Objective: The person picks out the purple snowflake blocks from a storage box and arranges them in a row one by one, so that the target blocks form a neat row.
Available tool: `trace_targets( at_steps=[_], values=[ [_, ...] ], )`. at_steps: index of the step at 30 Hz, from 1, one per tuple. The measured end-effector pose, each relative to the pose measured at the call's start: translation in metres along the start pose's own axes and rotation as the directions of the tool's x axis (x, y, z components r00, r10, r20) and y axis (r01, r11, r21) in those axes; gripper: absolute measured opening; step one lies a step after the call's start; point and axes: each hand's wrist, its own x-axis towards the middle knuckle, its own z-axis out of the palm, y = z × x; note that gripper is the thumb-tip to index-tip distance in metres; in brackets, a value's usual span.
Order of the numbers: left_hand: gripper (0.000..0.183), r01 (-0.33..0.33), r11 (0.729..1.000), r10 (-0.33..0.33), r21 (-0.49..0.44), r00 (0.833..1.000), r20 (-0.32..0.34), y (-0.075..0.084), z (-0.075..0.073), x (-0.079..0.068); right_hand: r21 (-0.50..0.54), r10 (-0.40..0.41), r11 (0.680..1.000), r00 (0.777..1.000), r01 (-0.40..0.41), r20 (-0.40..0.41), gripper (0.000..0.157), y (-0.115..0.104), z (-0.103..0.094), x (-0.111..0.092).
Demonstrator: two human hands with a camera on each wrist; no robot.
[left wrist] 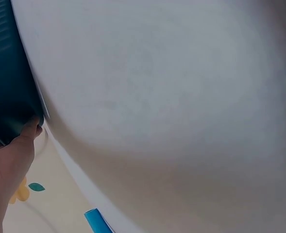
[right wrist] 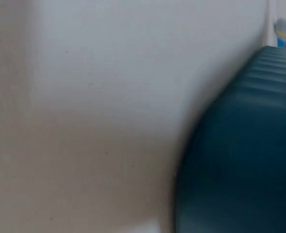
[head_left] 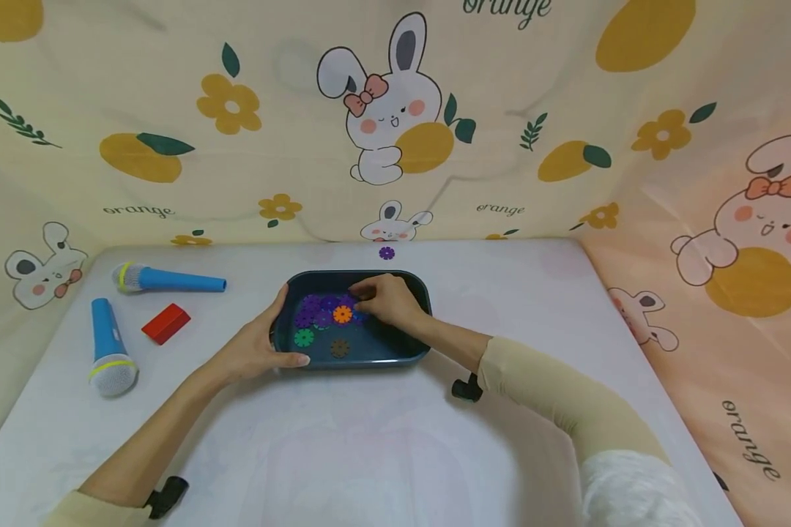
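Observation:
A dark teal tray [head_left: 382,360] stands on the table, holding several notched plastic discs. Purple discs [head_left: 307,313] cluster toward its left, with an orange disc [head_left: 343,314], a green disc [head_left: 304,337] and a brown disc [head_left: 339,348] around them. My left hand [head_left: 253,348] grips the tray's left end, thumb along the front rim; the left wrist view shows this hand [left wrist: 11,162] at the tray wall [left wrist: 9,73]. Over the discs, my right hand [head_left: 392,301] reaches into the tray with bent fingers. I cannot tell whether a disc is between its fingertips.
A lone purple disc [head_left: 386,252] lies behind the tray near the table's back edge. To the left are two blue toy microphones, one lying sideways [head_left: 181,280] and one pointing forward [head_left: 105,329], with a red block [head_left: 166,323] beside them. A patterned cloth [head_left: 290,161] hangs behind the table.

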Motion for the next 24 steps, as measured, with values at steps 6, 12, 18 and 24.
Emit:
trace_targets(
  at_steps=[6,12,18,24],
  values=[
    [0.128,-0.007,1.000,0.007,0.015,1.000,-0.002,0.001,-0.001,-0.001,-0.060,-0.023,0.998,0.998,0.019,-0.057,0.022,-0.005,0.010,0.003],
    [0.128,-0.009,1.000,0.009,0.020,1.000,-0.001,0.000,-0.001,-0.001,-0.098,-0.043,0.995,0.997,0.036,-0.065,0.028,-0.009,0.016,0.002],
    [0.128,-0.015,1.000,0.015,0.026,1.000,0.000,0.000,-0.001,-0.001,-0.121,-0.041,0.992,0.997,0.033,-0.069,0.032,-0.009,0.021,0.000],
    [0.127,-0.016,1.000,0.016,0.012,1.000,0.003,0.000,0.001,-0.002,-0.135,-0.027,0.991,0.999,0.022,-0.041,0.035,-0.008,0.025,0.000]
  ],
)
